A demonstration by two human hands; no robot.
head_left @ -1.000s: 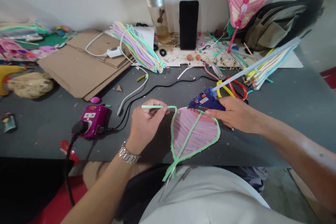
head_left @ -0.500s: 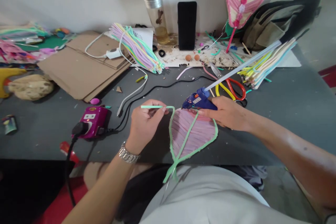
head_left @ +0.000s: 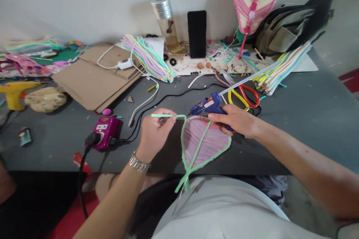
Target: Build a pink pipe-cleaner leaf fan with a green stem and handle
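Observation:
My left hand [head_left: 157, 132] pinches the end of a mint-green pipe cleaner [head_left: 165, 115], which curves down into the border of a leaf-shaped frame [head_left: 206, 143]. The frame is filled with pink pipe cleaners and has a mint-green midrib. Its crossed stem ends hang past the table edge. My right hand [head_left: 235, 119] grips a blue hot glue gun [head_left: 209, 105] just above the leaf's top edge, with the fingertips over the rim. A long glue stick [head_left: 249, 80] runs from the gun toward the upper right.
Yellow-and-red scissors [head_left: 242, 96] lie just beyond my right hand. Nearby are pipe cleaner bundles [head_left: 148, 58], cardboard sheets [head_left: 95, 82], a magenta power unit [head_left: 105, 132] with cables, a glass bottle [head_left: 165, 24], a black phone [head_left: 197, 33], and a finished pink leaf [head_left: 254, 2].
The glue gun has moved left, its nozzle now past the leaf's top. The whole scene has shifted slightly in view as my head turned. My left hand still pinches the pipe cleaner.

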